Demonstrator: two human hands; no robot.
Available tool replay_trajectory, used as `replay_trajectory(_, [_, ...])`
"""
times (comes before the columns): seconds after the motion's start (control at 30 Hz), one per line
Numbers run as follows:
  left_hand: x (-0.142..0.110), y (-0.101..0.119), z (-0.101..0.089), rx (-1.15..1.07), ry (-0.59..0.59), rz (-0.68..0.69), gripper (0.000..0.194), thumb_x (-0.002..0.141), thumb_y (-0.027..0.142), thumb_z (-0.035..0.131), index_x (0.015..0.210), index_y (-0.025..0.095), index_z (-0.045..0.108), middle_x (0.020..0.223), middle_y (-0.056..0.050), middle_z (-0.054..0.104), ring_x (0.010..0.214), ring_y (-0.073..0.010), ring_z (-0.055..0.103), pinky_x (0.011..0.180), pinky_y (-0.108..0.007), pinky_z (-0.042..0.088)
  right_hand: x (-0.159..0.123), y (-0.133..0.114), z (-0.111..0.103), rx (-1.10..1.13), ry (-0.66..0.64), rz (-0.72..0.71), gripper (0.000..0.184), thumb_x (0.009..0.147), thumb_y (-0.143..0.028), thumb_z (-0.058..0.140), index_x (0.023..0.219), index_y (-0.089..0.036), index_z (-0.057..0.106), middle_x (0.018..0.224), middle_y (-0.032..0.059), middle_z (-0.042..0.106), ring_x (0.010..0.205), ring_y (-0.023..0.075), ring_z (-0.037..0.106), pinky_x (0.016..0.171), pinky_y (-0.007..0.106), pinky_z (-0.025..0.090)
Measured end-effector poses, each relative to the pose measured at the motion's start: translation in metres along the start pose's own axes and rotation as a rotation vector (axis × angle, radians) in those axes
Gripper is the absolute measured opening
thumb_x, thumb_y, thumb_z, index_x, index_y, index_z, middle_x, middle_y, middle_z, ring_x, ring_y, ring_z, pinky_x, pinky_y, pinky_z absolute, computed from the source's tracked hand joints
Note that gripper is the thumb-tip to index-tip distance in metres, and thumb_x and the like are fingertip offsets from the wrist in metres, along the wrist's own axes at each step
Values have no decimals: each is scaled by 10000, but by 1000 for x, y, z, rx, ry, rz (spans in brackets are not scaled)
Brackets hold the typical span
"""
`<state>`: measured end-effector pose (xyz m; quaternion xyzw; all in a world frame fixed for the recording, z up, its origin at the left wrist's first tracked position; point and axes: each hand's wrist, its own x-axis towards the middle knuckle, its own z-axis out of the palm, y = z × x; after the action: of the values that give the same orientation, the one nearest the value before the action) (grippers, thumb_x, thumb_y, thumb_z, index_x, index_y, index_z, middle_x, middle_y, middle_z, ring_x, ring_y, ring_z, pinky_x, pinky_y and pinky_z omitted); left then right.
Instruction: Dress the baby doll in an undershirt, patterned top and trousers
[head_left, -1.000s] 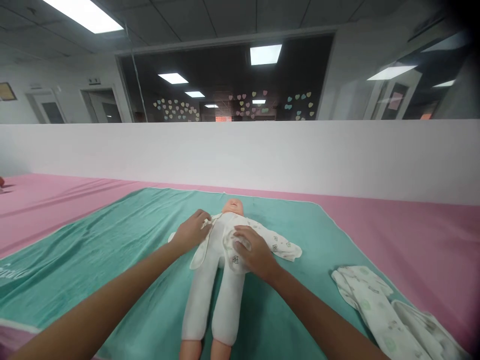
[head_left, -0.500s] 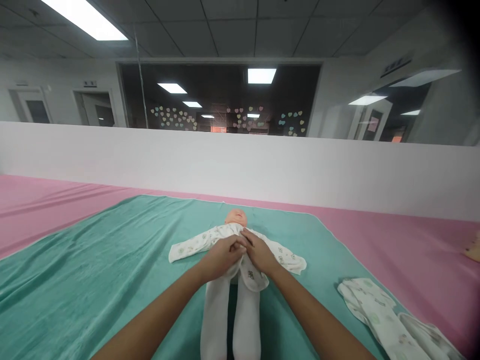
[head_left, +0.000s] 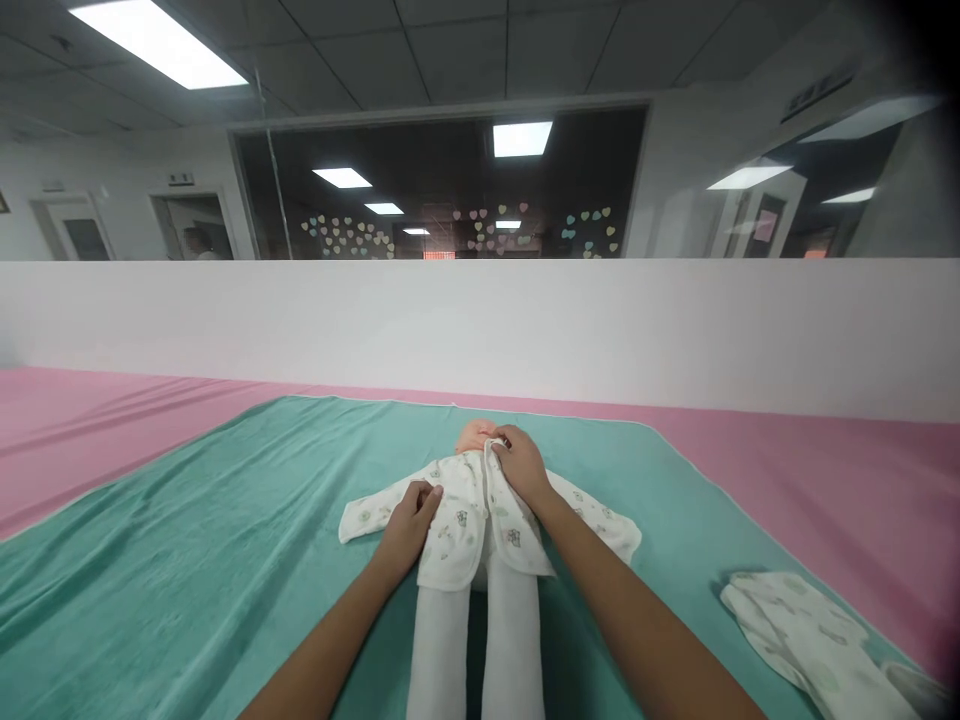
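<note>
Two bare hands meet one jacket (head_left: pixel 454 525), white, printed and open-fronted: the right hand's (head_left: pixel 521 465) fingers narrow on its collar edge, the left hand's (head_left: pixel 411 520) curled against its side. One doll (head_left: pixel 442 650) wears it, face up on one green blanket (head_left: pixel 225 560); printed cloth (head_left: pixel 802 635) lies crumpled at right.

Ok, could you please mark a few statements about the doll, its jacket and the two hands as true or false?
1. The doll lies on the green blanket. True.
2. The right hand is away from the jacket. False: it is at the jacket's front, near the neck.
3. The left hand is beside the jacket's body. True.
4. The jacket's sleeves are folded across the chest. False: they spread out to either side.
</note>
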<state>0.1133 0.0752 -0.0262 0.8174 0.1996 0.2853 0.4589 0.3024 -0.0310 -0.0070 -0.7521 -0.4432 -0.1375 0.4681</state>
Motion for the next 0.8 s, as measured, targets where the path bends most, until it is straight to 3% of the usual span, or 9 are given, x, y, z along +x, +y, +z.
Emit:
replay_trajectory(0.13, [-1,4,-9,29,-30,-55,396,814,549,389,761,176,510,682,10,501,682,-156,460,647,-267,356,-3,-9,0,21,20,-57,198,848,-200,436,976,-202,587,1043,21,558,1000,180,457,889,318,364])
replay_trajectory(0.27, [-9,8,-19,-115,-203,-249,442,769,593,434,713,163,516,652,3,528,616,-144,478,572,-248,381,-40,-10,-28,-7,113,-152,219,912,-283,391,993,-179,566,1097,61,518,1051,187,438,939,327,336])
replay_trajectory(0.33, [-14,11,-19,-172,-281,-246,439,767,584,456,772,159,564,737,-24,593,686,-163,529,620,-259,420,-68,-6,-45,-32,52,-104,263,943,-331,348,915,-175,558,983,64,543,941,183,485,858,317,379])
replay_trajectory(0.43, [-18,15,-11,-236,-271,-174,439,763,546,514,958,165,614,1039,-76,623,937,-213,557,787,-289,444,-107,-2,-61,-15,-146,68,348,960,-410,312,849,-184,552,851,46,561,806,180,517,763,313,408])
replay_trajectory(0.53, [-19,17,2,-351,-184,-210,560,749,496,576,1205,175,518,1296,-107,487,1154,-243,470,927,-314,410,-127,-6,-64,145,-241,170,380,957,-478,302,1065,-201,538,1036,66,557,965,200,515,883,352,390])
replay_trajectory(0.63, [-20,20,14,-482,-176,-252,683,760,470,585,1349,213,356,1439,-88,287,1269,-234,360,971,-295,399,-128,-14,-63,376,-238,226,530,930,-546,341,1339,-210,352,1338,66,353,1262,189,293,1070,354,233])
replay_trajectory(0.7, [-22,24,21,-538,-220,-242,721,771,469,578,1388,259,271,1476,-56,187,1297,-219,318,964,-268,411,-124,-15,-62,513,-243,256,639,909,-581,364,1415,-216,223,1416,35,216,1327,162,148,1114,333,137])
replay_trajectory(0.8, [-25,29,29,-549,-247,-243,738,780,489,560,1402,290,216,1485,-43,154,1307,-215,299,934,-252,438,-119,-9,-60,633,-237,313,704,888,-600,397,1438,-236,151,1437,9,145,1336,151,111,1122,342,106])
